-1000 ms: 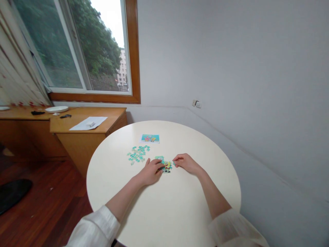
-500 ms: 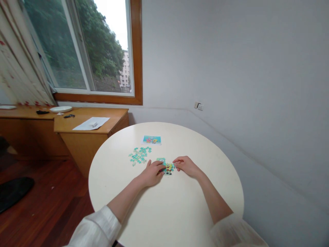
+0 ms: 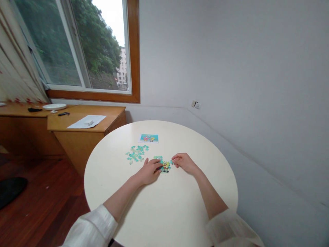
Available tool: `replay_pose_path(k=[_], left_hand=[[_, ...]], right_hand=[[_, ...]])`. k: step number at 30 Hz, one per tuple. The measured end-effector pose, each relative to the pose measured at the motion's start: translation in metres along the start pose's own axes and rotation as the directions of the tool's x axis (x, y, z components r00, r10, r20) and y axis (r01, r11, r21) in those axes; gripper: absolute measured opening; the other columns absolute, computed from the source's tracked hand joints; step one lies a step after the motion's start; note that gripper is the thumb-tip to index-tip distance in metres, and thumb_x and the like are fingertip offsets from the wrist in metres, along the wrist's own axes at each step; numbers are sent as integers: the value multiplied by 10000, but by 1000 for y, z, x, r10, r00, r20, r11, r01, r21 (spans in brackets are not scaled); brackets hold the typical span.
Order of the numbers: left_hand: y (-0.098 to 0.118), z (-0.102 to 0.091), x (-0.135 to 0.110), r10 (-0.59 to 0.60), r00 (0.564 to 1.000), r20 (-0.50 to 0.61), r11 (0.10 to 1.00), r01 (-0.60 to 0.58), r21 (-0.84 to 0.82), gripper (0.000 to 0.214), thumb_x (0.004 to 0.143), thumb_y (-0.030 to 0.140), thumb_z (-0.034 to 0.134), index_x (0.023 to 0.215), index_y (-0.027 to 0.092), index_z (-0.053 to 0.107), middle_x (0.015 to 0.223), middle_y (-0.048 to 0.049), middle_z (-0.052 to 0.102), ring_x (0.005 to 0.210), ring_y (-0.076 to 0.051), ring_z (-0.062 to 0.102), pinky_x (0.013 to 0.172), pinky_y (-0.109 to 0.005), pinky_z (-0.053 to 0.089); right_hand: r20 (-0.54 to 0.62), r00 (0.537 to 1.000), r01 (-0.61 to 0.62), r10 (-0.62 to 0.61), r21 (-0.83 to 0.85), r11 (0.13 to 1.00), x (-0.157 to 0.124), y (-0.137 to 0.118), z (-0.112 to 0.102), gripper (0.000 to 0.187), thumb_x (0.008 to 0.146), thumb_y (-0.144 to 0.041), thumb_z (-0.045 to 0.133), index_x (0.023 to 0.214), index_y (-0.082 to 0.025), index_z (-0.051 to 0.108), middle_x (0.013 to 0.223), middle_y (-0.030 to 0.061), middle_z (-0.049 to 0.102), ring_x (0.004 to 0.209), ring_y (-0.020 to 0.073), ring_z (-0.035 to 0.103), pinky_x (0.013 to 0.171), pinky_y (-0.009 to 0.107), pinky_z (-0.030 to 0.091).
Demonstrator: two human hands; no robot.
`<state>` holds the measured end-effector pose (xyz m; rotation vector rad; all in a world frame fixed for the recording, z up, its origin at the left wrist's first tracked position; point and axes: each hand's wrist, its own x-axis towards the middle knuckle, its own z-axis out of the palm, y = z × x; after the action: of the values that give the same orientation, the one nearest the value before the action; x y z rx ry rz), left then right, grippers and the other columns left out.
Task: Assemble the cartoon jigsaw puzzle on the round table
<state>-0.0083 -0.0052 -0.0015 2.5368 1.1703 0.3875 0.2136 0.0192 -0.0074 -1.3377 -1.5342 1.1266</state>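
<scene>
Spotter: Live now! Where's the puzzle [image 3: 166,166]?

Operator: Flat on my round white bench [image 3: 167,209], partly joined, a yellow figure printed on it. My left hand [image 3: 149,171] bends over the puzzle's left side, covering some of it.

Spotter: And the grip there?

Operator: Can't tell! The hand itself hides whether those fingers pinch or merely rest.

Spotter: Over to the right hand [image 3: 184,162]!

Operator: Just beside the puzzle's right edge, and that grip is closed, fingertips pinching a small teal piece [image 3: 172,162]. Whether the piece touches the puzzle is too small to call.

Spotter: Round the rest!

Operator: Left of the puzzle and a little beyond, loose pieces [image 3: 137,153] lie scattered, teal and pale. Farther beyond the puzzle, slightly left, a picture card [image 3: 149,138] lies flat, pink and yellow figures on teal. Well beyond the puzzle, far left, a wooden side bench [image 3: 113,113] bears a white sheet [image 3: 79,122] and a white plate [image 3: 54,107].
</scene>
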Motion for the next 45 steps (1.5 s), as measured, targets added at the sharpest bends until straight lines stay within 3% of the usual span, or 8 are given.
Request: replay_pose_path(k=[12,27,38,45], left_hand=[[-6,4,3,9,1000,-1,1000,-9,-3,356,873,263,394,1208,258,515,1345,-101,469,1263,-244,400,1058,-598,173],[-6,6,3,7,1000,-10,1000,-7,0,356,863,247,404,1201,251,513,1342,-97,467,1261,-245,404,1053,-612,179],[-6,6,3,18,1000,-19,1000,-18,8,352,869,261,400,1200,252,520,1329,-95,477,1247,-247,419,1056,-584,216],[-8,8,4,28,999,-30,1000,-28,-2,356,866,257,404,1205,252,515,1330,-99,477,1239,-246,428,1053,-596,209]], right_hand=[[92,992,-84,86,-27,996,-3,-1,0,160,547,-230,707,638,-122,631,481,-15,568,433,77,470,439,214,358],[46,995,-84,93,-164,983,4,12,3,107,584,-221,669,622,-126,639,453,-28,531,451,72,407,447,208,268],[5,991,-132,135,-179,975,1,2,7,116,610,-138,649,677,-144,555,461,-68,490,442,63,388,458,202,283],[-70,981,-192,179,-370,909,4,0,7,155,618,-153,695,670,-153,548,482,-56,526,459,66,422,462,198,293]])
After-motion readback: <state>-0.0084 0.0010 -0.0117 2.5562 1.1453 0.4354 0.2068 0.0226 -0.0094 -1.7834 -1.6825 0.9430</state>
